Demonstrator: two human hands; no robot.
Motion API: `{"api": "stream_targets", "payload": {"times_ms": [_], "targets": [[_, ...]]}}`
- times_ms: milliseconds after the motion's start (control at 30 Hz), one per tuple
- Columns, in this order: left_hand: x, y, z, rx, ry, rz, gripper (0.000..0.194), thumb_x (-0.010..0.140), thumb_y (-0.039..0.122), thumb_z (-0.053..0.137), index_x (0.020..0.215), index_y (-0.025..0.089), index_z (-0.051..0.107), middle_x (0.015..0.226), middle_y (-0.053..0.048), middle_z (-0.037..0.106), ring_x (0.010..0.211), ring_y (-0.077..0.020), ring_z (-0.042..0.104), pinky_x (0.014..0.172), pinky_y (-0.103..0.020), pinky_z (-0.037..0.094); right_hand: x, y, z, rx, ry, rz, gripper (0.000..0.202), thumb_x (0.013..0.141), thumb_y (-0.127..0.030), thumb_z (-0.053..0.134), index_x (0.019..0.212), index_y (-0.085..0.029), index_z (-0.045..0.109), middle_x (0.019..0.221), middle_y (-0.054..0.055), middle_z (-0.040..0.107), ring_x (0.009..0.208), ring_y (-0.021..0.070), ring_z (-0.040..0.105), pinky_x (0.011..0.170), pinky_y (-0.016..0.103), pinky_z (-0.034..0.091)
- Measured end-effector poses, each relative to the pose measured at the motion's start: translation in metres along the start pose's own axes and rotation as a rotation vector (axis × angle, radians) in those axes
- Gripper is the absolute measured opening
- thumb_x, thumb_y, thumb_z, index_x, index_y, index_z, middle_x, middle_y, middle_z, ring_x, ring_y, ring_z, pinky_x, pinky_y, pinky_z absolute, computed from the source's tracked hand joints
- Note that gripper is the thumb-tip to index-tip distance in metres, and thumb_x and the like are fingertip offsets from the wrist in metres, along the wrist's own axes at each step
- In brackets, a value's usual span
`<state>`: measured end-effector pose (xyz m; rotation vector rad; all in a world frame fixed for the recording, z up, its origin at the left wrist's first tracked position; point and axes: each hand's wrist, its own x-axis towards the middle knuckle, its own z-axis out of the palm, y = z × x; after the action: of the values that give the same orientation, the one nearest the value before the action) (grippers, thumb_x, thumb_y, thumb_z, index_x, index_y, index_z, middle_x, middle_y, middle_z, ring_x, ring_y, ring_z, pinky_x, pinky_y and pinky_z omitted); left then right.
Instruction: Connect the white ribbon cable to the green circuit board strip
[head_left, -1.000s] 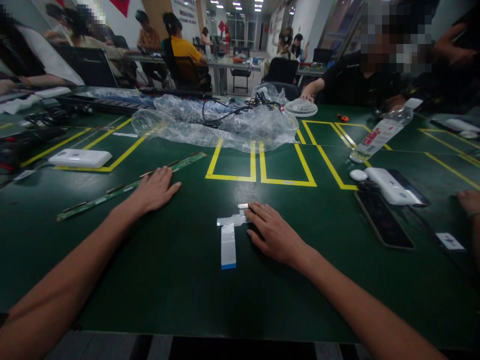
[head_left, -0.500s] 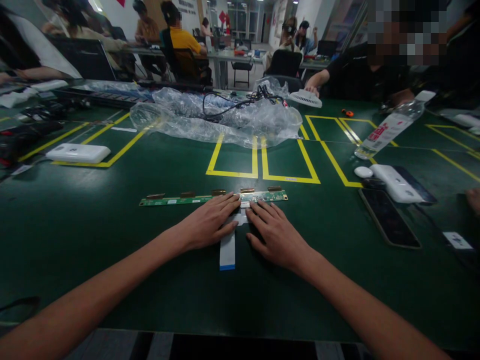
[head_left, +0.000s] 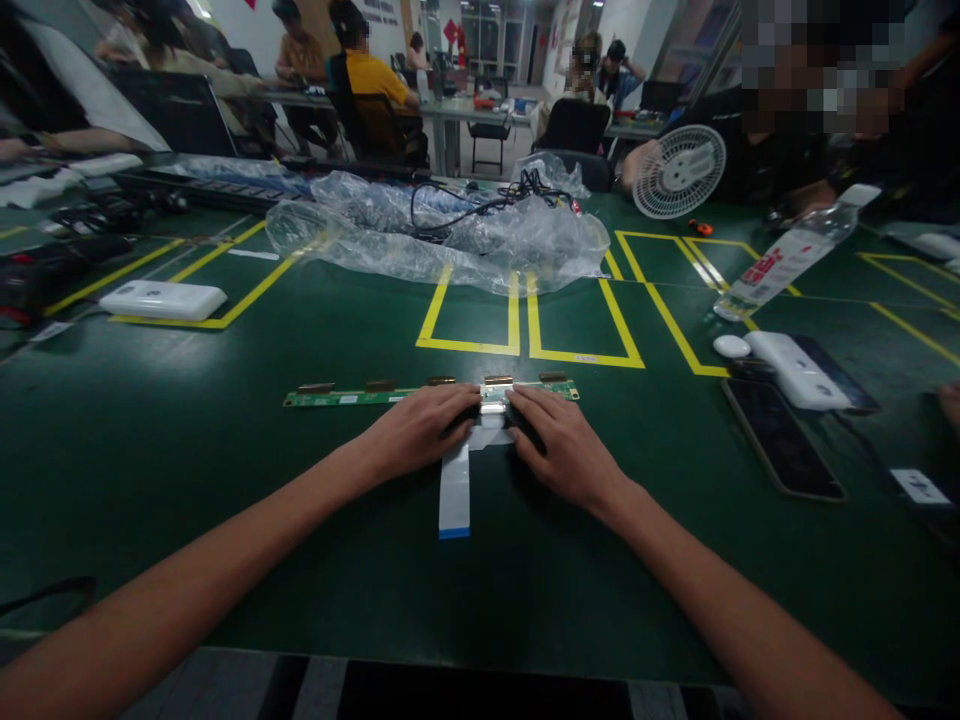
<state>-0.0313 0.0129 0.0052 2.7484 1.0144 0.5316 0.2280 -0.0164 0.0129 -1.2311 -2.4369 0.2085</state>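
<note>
A long, narrow green circuit board (head_left: 349,398) lies on the green table, with several brownish tabs along its far edge. A white flat ribbon cable (head_left: 454,490) with a blue end runs from its middle toward me, folded near the connector (head_left: 493,408). My left hand (head_left: 424,425) curls over the board just left of the connector, its thumb low beside the cable. On the other side, my right hand (head_left: 562,440) grips there too, fingertips on the board and thumb near the cable's fold. What lies under the fingertips is hidden.
Crumpled clear plastic wrap (head_left: 450,240) with black cables lies beyond the board. To the right are a phone (head_left: 784,437), a white device (head_left: 796,370) and a tilted bottle (head_left: 795,255). Another white device (head_left: 163,300) sits left. A co-worker's hand holds a white fan (head_left: 679,172).
My fingers, flatter before, are now bent, with both thumbs drawn in nearer the connector. Across the table, the co-worker has raised the fan and turned its face this way.
</note>
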Motion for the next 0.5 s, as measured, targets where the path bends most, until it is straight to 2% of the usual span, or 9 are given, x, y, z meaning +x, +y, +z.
{"api": "stream_targets", "payload": {"times_ms": [100,200,333,500], "targets": [[0.007,-0.003,0.006,-0.016,0.066,-0.010,0.033,0.101,0.016,0.059,0.133,0.010,0.065,0.132,-0.015,0.067,0.118,-0.0278,0.063,0.101,-0.046,0.054,0.011,0.015,0.005,-0.025,0.051,-0.030,0.043,0.102,-0.023,0.054,0.143,-0.013,0.060,0.151,0.016,0.059,0.142,0.0310,0.051,0.120,0.053,0.040],[0.012,-0.003,0.009,-0.030,0.085,-0.026,0.028,0.100,0.016,0.062,0.126,0.013,0.070,0.125,-0.012,0.071,0.112,-0.0276,0.064,0.093,-0.046,0.056,0.017,0.024,0.010,-0.048,-0.017,-0.037,0.041,0.101,-0.021,0.058,0.141,-0.014,0.062,0.151,0.014,0.059,0.143,0.0325,0.051,0.121,0.057,0.037],[0.013,-0.001,0.011,-0.051,0.095,-0.033,0.023,0.099,0.015,0.065,0.120,0.015,0.073,0.126,-0.009,0.071,0.112,-0.0274,0.063,0.092,-0.046,0.057,0.019,0.025,0.008,-0.038,-0.028,-0.041,0.034,0.100,-0.024,0.064,0.133,-0.017,0.069,0.141,0.013,0.068,0.134,0.0306,0.061,0.114,0.054,0.046],[0.011,0.000,0.011,-0.056,0.122,0.007,0.019,0.098,0.012,0.066,0.114,0.014,0.076,0.122,-0.009,0.073,0.108,-0.0263,0.065,0.089,-0.043,0.058,0.019,0.021,0.006,-0.082,-0.003,-0.065,0.025,0.100,-0.027,0.065,0.122,-0.020,0.075,0.130,0.011,0.075,0.124,0.0296,0.068,0.106,0.051,0.051]]}}
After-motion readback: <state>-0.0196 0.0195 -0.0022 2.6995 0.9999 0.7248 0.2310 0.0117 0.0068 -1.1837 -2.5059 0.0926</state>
